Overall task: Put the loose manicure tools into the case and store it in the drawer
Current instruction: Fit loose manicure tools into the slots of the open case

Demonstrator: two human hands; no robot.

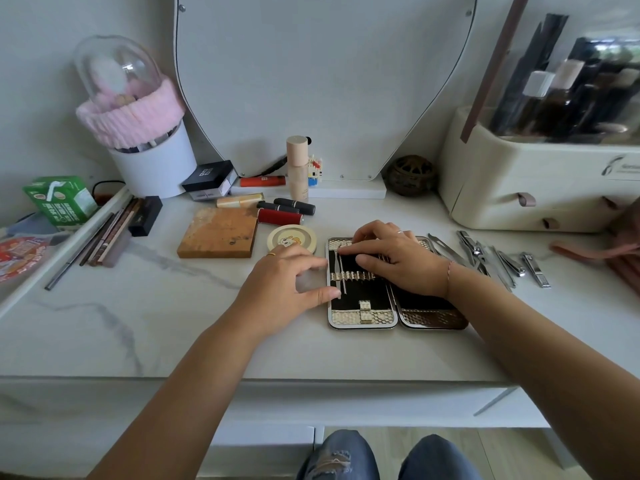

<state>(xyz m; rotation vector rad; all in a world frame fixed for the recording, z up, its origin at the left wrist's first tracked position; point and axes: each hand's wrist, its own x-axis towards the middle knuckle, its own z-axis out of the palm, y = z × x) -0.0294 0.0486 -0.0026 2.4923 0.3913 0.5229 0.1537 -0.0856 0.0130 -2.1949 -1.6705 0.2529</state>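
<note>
- Green drink carton (60, 199) with a straw: at ten o'clock from the case, at the far left edge of the white marble-patterned tabletop (138, 334).
- Bundle of slim brown and grey cosmetic pencils (104, 237): at nine to ten o'clock, lying side by side.
- White cylindrical pot with a pink knitted band and clear dome (152, 168): at eleven o'clock, against the wall.
- Tan square block with a scuffed top (218, 233): at ten o'clock, lying flat.
- Round cream tin with a cartoon lid (292, 239): just beside the case's upper left corner.
- Left hand (287, 282): at nine o'clock, fingers spread and gently curved, thumb tip and forefinger tip touching the case's left rim.
- Silver-rimmed manicure case with black lining (363, 306): lying opened flat in two halves near the front middle of the tabletop.
- Slim steel tool (343, 275): upright in the left half, slipped under the silver loop strip.
- Right hand (391, 258): palm down over the case's upper part, fingers nearly straight, fingertips resting on the tool's top end.
- Loose steel manicure tools and nail clippers (502, 261): at three o'clock, scattered just right of the case.
- Cream plastic organiser with loop-pull drawers (536, 188): at one to two o'clock, with dark bottles on top.
</note>
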